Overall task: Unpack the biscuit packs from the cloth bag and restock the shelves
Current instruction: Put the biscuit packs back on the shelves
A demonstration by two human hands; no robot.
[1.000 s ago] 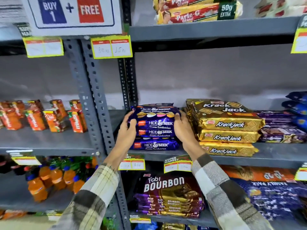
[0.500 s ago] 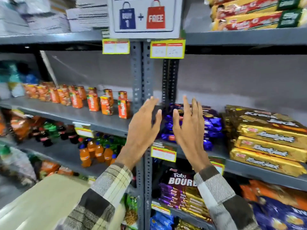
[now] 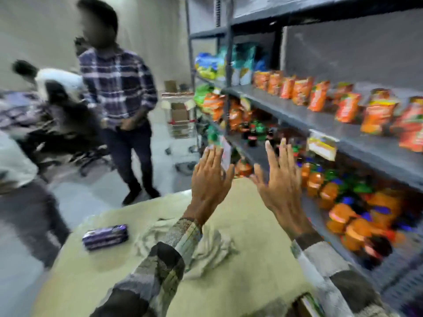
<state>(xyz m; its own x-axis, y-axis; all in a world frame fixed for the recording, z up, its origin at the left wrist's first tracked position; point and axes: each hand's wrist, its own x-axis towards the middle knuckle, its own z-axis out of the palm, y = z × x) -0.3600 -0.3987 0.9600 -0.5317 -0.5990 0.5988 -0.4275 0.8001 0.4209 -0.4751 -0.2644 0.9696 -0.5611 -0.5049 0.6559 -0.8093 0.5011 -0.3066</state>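
Lower left on the beige counter (image 3: pixel 251 271), a purple foil-wrapped biscuit pack (image 3: pixel 104 237) is lying beside the crumpled cream cloth bag (image 3: pixel 212 250): probably light, slippery and crushable, best taken across its long sides. Above, the left hand (image 3: pixel 209 181) and right hand (image 3: pixel 280 186) are hovering, each grip apart.

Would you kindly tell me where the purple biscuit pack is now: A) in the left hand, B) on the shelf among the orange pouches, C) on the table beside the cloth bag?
C: the purple biscuit pack lies on the table beside the crumpled cloth bag, and both the left hand and right hand are raised, open and empty.
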